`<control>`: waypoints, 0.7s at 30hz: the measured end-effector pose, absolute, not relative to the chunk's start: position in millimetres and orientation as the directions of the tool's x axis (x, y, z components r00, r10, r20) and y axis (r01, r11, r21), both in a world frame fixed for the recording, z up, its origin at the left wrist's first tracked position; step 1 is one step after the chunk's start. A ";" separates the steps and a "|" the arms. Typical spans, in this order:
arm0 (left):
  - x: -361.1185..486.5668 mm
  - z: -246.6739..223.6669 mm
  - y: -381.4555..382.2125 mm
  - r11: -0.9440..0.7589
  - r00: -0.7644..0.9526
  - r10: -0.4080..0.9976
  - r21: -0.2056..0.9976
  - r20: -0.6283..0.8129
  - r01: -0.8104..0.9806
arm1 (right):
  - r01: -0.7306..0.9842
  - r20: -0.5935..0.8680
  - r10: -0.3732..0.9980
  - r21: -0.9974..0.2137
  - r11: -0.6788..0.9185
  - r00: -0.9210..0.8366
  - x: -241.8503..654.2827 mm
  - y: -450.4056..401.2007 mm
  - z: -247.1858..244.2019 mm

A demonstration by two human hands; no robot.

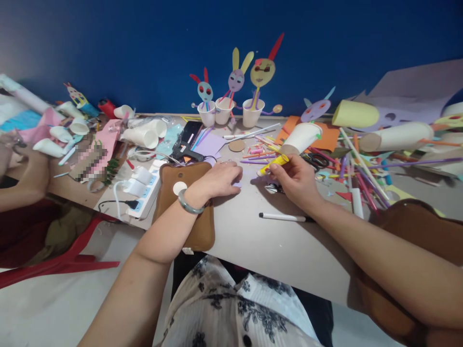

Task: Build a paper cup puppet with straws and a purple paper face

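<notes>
My left hand [221, 180], a bangle at its wrist, rests on the table with its fingers bent down together over a small piece of purple paper [237, 184], mostly hidden under them. In my right hand [297, 180] a slim yellow tube, like a glue stick [272, 165], is pinched between thumb and fingers, its pale end pointing left. Below the right hand lie small scissors [274, 188], partly covered, and a white marker with a black cap [282, 217]. A brown cushioned pad [204, 226] lies under my left wrist.
Paper cups with paper-faced figures [252, 113] stand along the blue wall. A black glue gun [188, 152] and a white power strip [146, 197] are on the left. Coloured sticks and scraps [361, 183] crowd the right. Another person's arm [25, 178] reaches in at far left.
</notes>
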State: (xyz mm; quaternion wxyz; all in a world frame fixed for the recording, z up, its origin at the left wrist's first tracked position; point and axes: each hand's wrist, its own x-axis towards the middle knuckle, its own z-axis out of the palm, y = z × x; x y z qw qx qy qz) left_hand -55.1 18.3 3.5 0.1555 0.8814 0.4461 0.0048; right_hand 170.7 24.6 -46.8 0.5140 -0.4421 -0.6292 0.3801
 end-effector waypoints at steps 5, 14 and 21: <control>-55.1 5.6 19.7 -0.574 0.617 0.770 0.246 -0.161 0.781 | 0.148 0.300 0.949 -0.938 0.312 -0.098 172.1 26.0 -50.9; -38.9 -2.7 19.3 -0.654 0.672 0.732 0.163 -0.107 0.738 | 0.159 0.303 0.947 -0.935 0.318 -0.108 170.7 26.0 -51.1; -32.4 -7.3 18.4 -0.659 0.667 0.740 0.102 -0.086 0.745 | 0.190 0.303 0.948 -0.930 0.316 -0.093 170.1 26.2 -52.1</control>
